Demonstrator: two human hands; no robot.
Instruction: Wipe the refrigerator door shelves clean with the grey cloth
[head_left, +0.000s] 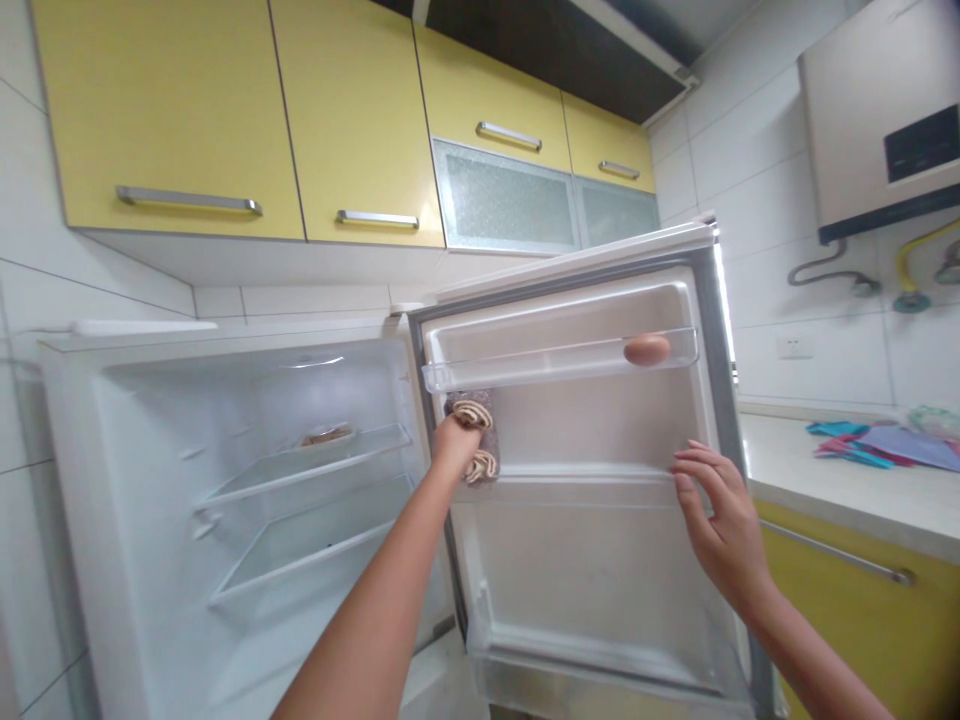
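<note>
The fridge door (577, 570) stands swung open to the right. My left hand (453, 442) grips a folded, rolled brown and cream cloth (481, 466) near the door's hinge side, between the top and middle door shelves. Part of the cloth is hidden by my fingers. My right hand (718, 515) is at the right end of the middle door shelf (585, 490), fingers extended and holding nothing; whether they touch the door I cannot tell. One brown egg (646, 349) lies in the clear top door shelf (540, 362), toward its right end.
Inside the fridge on the left, a small dish (328, 434) with brown food rests on the upper glass shelf (300, 468). Yellow cabinets (360, 120) hang above. On the right counter (855, 488) lie coloured cloths (892, 445), below a wall-mounted heater (862, 110).
</note>
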